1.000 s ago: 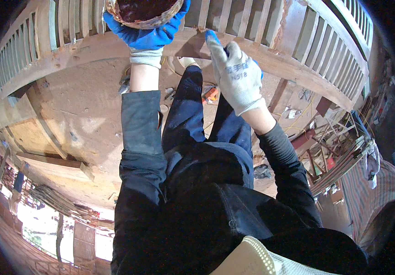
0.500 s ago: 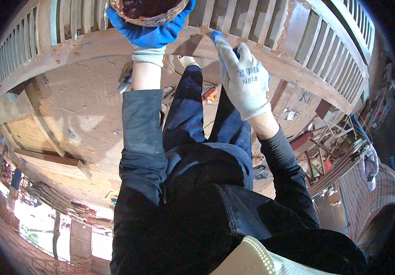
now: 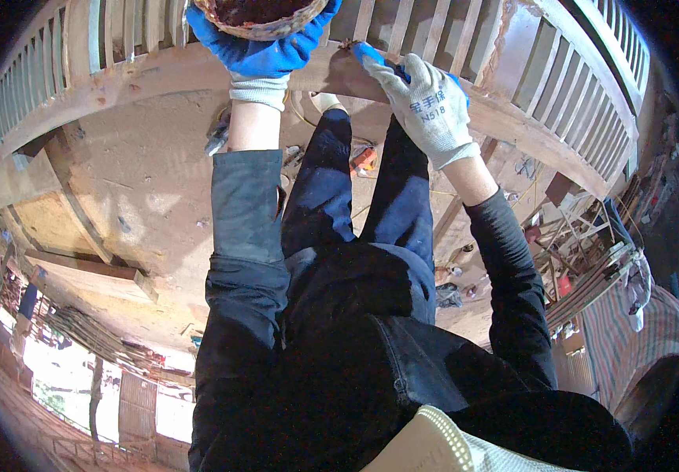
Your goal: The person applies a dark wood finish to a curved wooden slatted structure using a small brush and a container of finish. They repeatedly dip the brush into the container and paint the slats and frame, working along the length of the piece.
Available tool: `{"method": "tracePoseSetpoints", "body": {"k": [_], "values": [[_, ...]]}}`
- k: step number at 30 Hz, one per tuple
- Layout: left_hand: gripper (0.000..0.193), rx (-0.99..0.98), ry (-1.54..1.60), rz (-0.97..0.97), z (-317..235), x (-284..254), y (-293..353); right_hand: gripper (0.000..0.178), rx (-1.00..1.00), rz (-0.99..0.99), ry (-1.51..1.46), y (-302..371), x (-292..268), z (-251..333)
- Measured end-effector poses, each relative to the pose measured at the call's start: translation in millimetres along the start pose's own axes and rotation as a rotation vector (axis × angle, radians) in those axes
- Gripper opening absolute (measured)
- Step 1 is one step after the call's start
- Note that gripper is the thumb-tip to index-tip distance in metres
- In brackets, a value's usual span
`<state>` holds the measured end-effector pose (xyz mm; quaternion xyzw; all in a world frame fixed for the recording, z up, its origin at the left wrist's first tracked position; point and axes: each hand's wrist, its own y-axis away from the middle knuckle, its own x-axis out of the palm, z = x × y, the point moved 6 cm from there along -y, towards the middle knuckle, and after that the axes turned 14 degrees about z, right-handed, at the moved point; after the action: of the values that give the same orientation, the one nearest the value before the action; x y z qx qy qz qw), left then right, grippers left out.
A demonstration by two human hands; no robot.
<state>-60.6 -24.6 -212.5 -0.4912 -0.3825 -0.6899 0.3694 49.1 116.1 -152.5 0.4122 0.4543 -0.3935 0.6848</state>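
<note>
My left hand [image 3: 264,57], in a blue-coated white knit glove, cups a round bowl [image 3: 264,30] from beneath. Dark reddish-brown paste [image 3: 249,8] shows inside it, partly cut off by the upper edge. My right hand [image 3: 430,102], gloved alike, is against the near rail [image 3: 505,118] of a slatted wooden frame. Its fingers are drawn together, and a small dark brown bit shows at the forefinger's tip; whether a tool is in the fingers is hidden. Brown smears mark a wide slat [image 3: 497,39] to the right of that hand.
The frame's upright slats [image 3: 434,27] curve across the top. Below, on the dusty floor, lie an orange tool [image 3: 364,160] and a yellow cord between and beside my legs. Boards [image 3: 91,277] lie at left. Stacked poles, clutter and a striped cloth [image 3: 630,322] are at right.
My right hand has shifted slightly up and right, its wrist turning, with its fingertips now on the rail's upper edge by the slats. My left hand and the bowl have moved barely upward.
</note>
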Motion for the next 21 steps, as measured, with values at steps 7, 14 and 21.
{"method": "tracePoseSetpoints", "body": {"k": [7, 14, 21], "values": [[0.078, 0.021, -0.003, 0.075, -2.5, -0.2, 2.0, 0.056, 0.064, 0.151, -0.024, 4.7, -16.2, -10.3], [0.084, 0.015, 0.061, 0.046, 1.4, -1.3, 2.8, 0.057, 0.048, 0.118, 0.02, 4.5, -11.0, 4.7], [0.081, 0.028, 0.023, 0.052, -1.5, -3.4, 0.4, 0.056, 0.103, 0.131, 0.008, -4.3, -13.7, 9.6]]}}
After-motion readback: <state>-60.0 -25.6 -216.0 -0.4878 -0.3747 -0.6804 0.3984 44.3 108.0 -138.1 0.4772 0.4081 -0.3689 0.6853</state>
